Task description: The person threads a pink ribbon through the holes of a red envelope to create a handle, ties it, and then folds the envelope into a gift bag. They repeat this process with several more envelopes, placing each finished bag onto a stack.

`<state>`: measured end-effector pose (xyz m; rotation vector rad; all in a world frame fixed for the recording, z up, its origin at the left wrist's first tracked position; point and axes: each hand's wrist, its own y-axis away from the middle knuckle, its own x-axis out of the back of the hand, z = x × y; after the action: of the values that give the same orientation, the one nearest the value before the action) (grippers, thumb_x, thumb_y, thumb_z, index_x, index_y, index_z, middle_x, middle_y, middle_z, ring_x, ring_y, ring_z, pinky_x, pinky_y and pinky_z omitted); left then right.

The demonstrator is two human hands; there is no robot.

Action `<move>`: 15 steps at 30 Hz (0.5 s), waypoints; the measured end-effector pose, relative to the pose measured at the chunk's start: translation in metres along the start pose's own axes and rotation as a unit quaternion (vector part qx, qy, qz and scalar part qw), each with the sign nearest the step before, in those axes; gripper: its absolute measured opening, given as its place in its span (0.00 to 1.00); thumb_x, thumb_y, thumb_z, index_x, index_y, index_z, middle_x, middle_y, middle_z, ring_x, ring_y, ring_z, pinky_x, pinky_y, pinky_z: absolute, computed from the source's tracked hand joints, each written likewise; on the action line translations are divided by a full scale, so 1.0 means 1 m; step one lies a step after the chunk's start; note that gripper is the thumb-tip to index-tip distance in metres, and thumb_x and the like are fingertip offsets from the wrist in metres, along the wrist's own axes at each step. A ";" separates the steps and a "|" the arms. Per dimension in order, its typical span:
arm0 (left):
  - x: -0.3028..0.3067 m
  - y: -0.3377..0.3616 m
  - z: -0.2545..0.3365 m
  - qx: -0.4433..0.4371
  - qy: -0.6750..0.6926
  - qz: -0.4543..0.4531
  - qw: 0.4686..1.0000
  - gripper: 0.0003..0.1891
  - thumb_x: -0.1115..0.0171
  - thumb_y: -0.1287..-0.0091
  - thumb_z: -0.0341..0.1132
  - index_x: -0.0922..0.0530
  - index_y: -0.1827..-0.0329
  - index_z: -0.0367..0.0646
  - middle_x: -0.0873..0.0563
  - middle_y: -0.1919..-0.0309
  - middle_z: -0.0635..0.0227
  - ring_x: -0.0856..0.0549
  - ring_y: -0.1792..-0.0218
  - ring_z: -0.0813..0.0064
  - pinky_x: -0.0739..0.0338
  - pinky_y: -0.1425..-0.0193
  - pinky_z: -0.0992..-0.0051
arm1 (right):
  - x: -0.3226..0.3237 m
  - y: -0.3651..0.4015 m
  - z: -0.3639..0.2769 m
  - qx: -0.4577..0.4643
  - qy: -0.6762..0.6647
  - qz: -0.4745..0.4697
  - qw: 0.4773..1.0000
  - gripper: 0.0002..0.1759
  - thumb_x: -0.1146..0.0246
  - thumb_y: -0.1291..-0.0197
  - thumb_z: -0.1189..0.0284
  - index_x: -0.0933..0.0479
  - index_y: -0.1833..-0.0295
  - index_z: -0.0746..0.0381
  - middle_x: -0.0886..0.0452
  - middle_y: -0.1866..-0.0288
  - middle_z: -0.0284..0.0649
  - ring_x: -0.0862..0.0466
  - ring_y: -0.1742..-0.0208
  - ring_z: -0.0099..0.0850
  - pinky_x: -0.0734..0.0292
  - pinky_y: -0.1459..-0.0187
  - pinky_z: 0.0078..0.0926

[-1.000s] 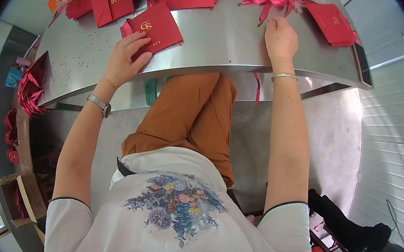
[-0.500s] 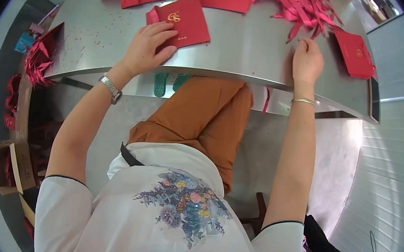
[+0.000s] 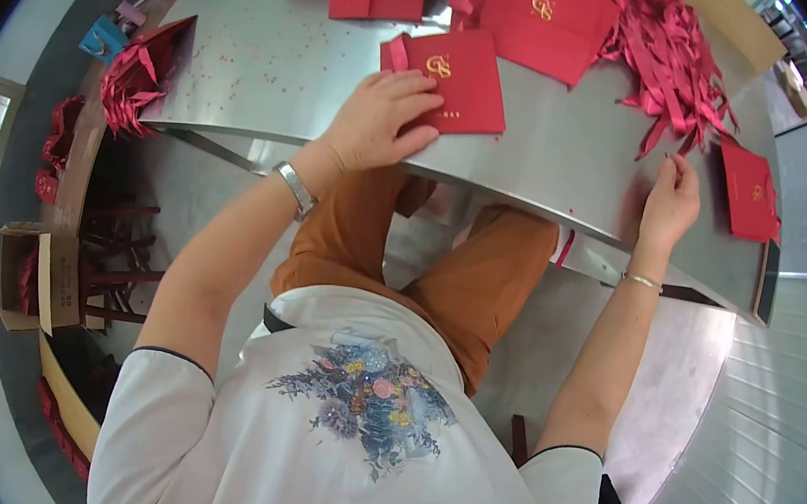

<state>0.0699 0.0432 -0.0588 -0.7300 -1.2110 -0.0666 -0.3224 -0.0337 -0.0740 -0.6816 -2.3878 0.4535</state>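
My R hand (image 3: 674, 200) has gone from a fist beside the ribbons to more of a pinch, thumb & fingertips now right by the tail ends of the ribbon heap (image 3: 664, 57), to the right of the red bag (image 3: 472, 89). Can't tell if there's a ribbon btwn those tips, too small to see. L hand (image 3: 380, 118) hasn't left the bag: fingers a bit spread, laid on its near left corner, not clenched, thumb by the near edge. Bag's lying flat on the steel table (image 3: 271, 100) w/ its gold logo up & a ribbon loop (image 3: 398, 52) at its far left corner. The whole view's swung too, so everything on the table sits further right & lower in it. Other bits: a big red bag (image 3: 543, 17) beyond & right of mine, small red bags (image 3: 753, 194) well to its right. For the work, I'd say: bag steadied, R hand at the ribbon supply, no new ribbon on the bag yet, afaict
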 end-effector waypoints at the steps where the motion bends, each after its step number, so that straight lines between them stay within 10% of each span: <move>1: 0.000 0.000 0.001 0.000 -0.001 0.005 1.000 0.20 0.34 0.39 0.45 0.19 0.47 0.45 0.19 0.43 0.60 0.24 0.38 0.56 0.33 0.33 0.57 | 0.000 0.000 -0.001 -0.023 -0.015 -0.007 1.000 0.14 0.36 0.36 0.69 0.18 0.50 0.66 0.14 0.60 0.42 0.16 0.61 0.29 0.22 0.54 0.28; 15: 0.031 0.022 -0.013 0.022 0.137 0.032 0.990 0.17 0.38 0.46 0.29 0.17 0.52 0.45 0.19 0.43 0.62 0.24 0.37 0.55 0.36 0.32 0.55 | -0.005 0.008 -0.019 0.000 0.037 -0.016 0.999 0.10 0.37 0.36 0.74 0.17 0.52 0.66 0.14 0.60 0.41 0.16 0.59 0.26 0.22 0.53 0.25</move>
<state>0.1016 0.0628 -0.0445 -0.6960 -0.9243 -0.0840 -0.3037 -0.0269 -0.0656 -0.6470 -2.3250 0.4070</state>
